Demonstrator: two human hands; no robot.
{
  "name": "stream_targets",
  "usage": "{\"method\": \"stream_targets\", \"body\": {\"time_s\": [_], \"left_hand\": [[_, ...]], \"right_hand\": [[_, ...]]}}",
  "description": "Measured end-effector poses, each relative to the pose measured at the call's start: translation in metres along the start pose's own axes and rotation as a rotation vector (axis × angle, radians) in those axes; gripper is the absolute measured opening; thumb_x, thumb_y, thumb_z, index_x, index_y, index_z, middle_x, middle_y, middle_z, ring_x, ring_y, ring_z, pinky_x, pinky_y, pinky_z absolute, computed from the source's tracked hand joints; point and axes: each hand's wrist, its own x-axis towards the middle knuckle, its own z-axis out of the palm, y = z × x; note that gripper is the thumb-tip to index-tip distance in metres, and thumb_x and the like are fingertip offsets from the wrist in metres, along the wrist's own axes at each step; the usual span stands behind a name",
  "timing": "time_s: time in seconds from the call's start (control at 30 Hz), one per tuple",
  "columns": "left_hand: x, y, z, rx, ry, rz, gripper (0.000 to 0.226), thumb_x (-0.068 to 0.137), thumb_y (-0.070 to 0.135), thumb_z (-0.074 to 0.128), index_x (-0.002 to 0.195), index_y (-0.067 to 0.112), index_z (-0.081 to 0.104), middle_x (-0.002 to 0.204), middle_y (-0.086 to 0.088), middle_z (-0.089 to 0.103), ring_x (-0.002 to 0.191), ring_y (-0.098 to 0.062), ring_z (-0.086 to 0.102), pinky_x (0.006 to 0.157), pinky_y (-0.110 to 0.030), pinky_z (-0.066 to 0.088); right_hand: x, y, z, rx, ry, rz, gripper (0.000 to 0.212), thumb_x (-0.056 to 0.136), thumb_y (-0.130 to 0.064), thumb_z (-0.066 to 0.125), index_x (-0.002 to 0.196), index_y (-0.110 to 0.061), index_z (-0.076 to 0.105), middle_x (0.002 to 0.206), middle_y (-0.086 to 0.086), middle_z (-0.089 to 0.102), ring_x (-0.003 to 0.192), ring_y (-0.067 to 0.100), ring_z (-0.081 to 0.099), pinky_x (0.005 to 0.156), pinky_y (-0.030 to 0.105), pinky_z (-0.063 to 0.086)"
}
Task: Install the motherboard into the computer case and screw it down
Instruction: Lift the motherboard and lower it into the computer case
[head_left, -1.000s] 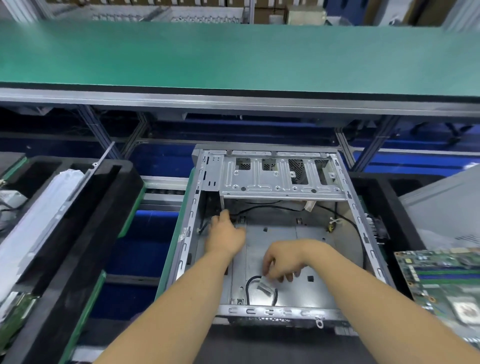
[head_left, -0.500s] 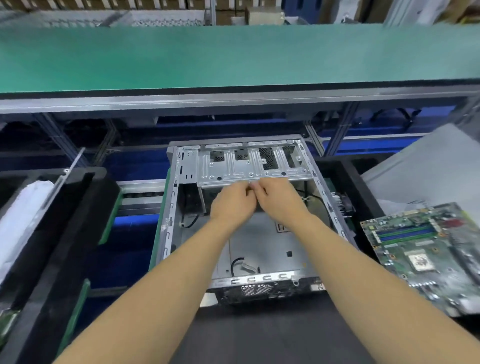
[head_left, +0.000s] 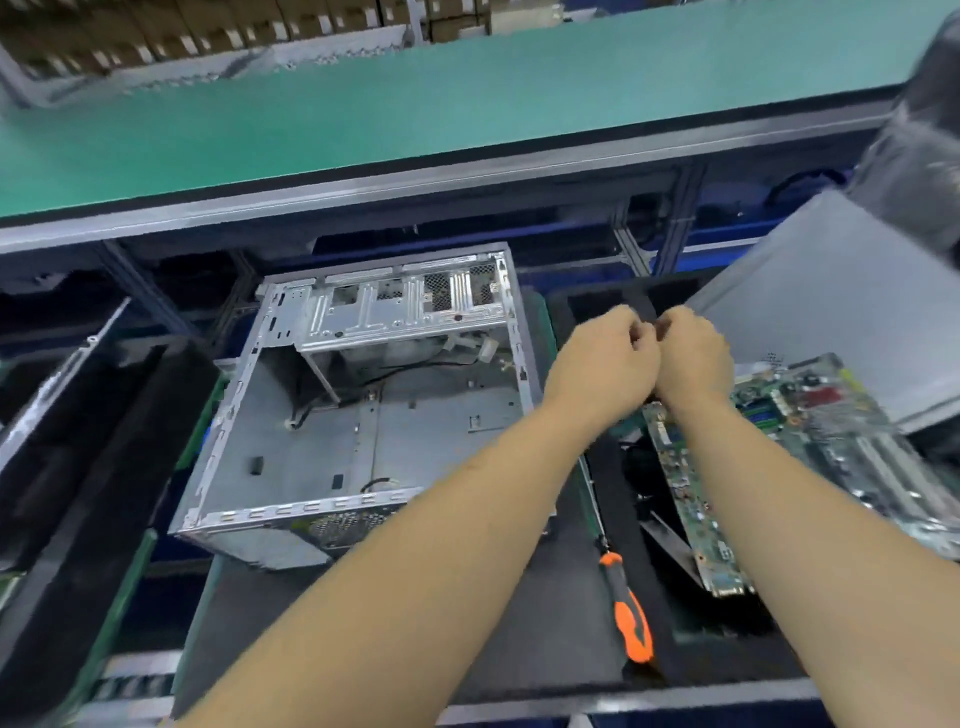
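The open metal computer case (head_left: 311, 512) lies on its side at centre left, its floor bare apart from black cables. To its right the green motherboard (head_left: 810, 431) rests tilted on a black tray. My left hand (head_left: 602, 364) and my right hand (head_left: 693, 358) are raised together between the case's right wall and the motherboard's far-left corner. Their curled fingers meet tip to tip and pinch something small that is too blurred to identify. Neither hand touches the case or the board.
An orange-and-black screwdriver (head_left: 626, 608) lies on the black mat (head_left: 519, 623) near the front edge. A grey sheet (head_left: 831, 291) lies behind the motherboard. Black foam trays (head_left: 104, 441) stand to the left. A green conveyor belt (head_left: 415, 114) runs across the back.
Both hands left the case floor, came together above the drive cage, then moved right, out of the case, towards the motherboard. The view swung right and the screwdriver came into sight.
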Motion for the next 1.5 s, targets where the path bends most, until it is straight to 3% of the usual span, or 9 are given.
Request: {"method": "stream_targets", "body": {"time_s": [0.3,0.57,0.7,0.73,0.77,0.8,1.0,1.17,1.5], "left_hand": [[-0.023,-0.029,0.143,-0.181,-0.272,-0.57,0.044,0.098,0.017,0.049,0.139,0.006,0.037,0.114,-0.015,0.058,0.08,-0.025,0.056,0.054,-0.028,0.036],[-0.022,-0.04,0.173,-0.184,-0.385,-0.723,0.069,0.101,0.024,0.048,0.157,0.007,0.012,0.084,-0.005,0.046,0.059,-0.016,0.038,0.053,-0.029,0.029],[-0.02,-0.041,0.181,-0.23,-0.371,-0.776,0.05,0.099,0.022,0.048,0.143,0.002,0.036,0.066,-0.002,0.032,0.053,-0.017,0.026,0.058,-0.033,0.024],[-0.022,-0.041,0.179,-0.236,-0.367,-0.774,0.021,0.099,0.022,0.048,0.112,0.007,0.041,0.064,-0.002,0.029,0.053,-0.017,0.024,0.059,-0.034,0.025],[-0.02,-0.043,0.182,-0.244,-0.35,-0.806,0.043,0.098,0.021,0.049,0.11,-0.01,0.022,0.063,-0.001,0.028,0.053,-0.017,0.024,0.061,-0.034,0.026],[-0.022,-0.042,0.18,-0.244,-0.361,-0.802,0.015,0.098,0.021,0.049,0.1,0.01,0.039,0.062,-0.001,0.028,0.053,-0.017,0.024,0.061,-0.034,0.027],[-0.018,-0.042,0.18,-0.348,-0.336,-0.849,0.056,0.096,0.017,0.05,0.148,-0.001,0.037,0.069,-0.002,0.027,0.06,-0.016,0.025,0.063,-0.033,0.031],[-0.019,-0.029,0.172,-0.515,-0.263,-0.94,0.011,0.093,0.013,0.052,0.1,0.014,0.043,0.074,-0.001,0.026,0.063,-0.016,0.023,0.065,-0.038,0.023],[0.018,0.016,0.109,-0.64,-0.103,-0.764,0.022,0.087,0.016,0.051,0.109,0.01,0.05,0.076,-0.003,0.027,0.067,-0.019,0.022,0.073,-0.038,0.029]], "right_hand": [[0.012,0.155,-0.042,-0.447,0.014,0.283,0.071,0.088,-0.05,0.072,0.136,-0.004,0.048,0.138,0.027,0.044,0.131,0.044,0.039,0.103,0.06,0.035],[0.01,0.181,-0.056,-0.536,-0.032,0.247,0.076,0.086,-0.063,0.067,0.136,-0.009,0.047,0.145,0.026,0.037,0.135,0.043,0.033,0.096,0.06,0.042],[0.003,0.182,-0.055,-0.517,-0.048,0.231,0.078,0.086,-0.067,0.064,0.139,-0.013,0.043,0.146,0.021,0.034,0.134,0.043,0.033,0.093,0.061,0.044],[0.001,0.183,-0.054,-0.515,-0.044,0.239,0.078,0.085,-0.068,0.064,0.138,-0.014,0.044,0.145,0.019,0.035,0.133,0.043,0.034,0.093,0.062,0.044],[-0.002,0.185,-0.054,-0.508,-0.044,0.258,0.079,0.085,-0.07,0.063,0.138,-0.015,0.044,0.144,0.018,0.035,0.132,0.043,0.035,0.093,0.062,0.044],[-0.005,0.187,-0.054,-0.496,-0.051,0.281,0.08,0.084,-0.071,0.061,0.139,-0.015,0.044,0.143,0.017,0.035,0.131,0.042,0.036,0.094,0.062,0.044],[-0.009,0.185,-0.053,-0.458,-0.092,0.31,0.083,0.084,-0.072,0.062,0.139,-0.013,0.042,0.141,0.018,0.034,0.127,0.042,0.039,0.094,0.059,0.045],[0.001,0.165,-0.063,-0.511,-0.102,0.315,0.076,0.083,-0.068,0.064,0.135,-0.016,0.047,0.138,0.024,0.045,0.13,0.04,0.037,0.099,0.055,0.038],[0.043,0.053,-0.132,-0.482,0.057,0.215,0.059,0.084,-0.053,0.072,0.125,-0.015,0.055,0.139,0.024,0.045,0.135,0.041,0.033,0.102,0.056,0.034]]}}
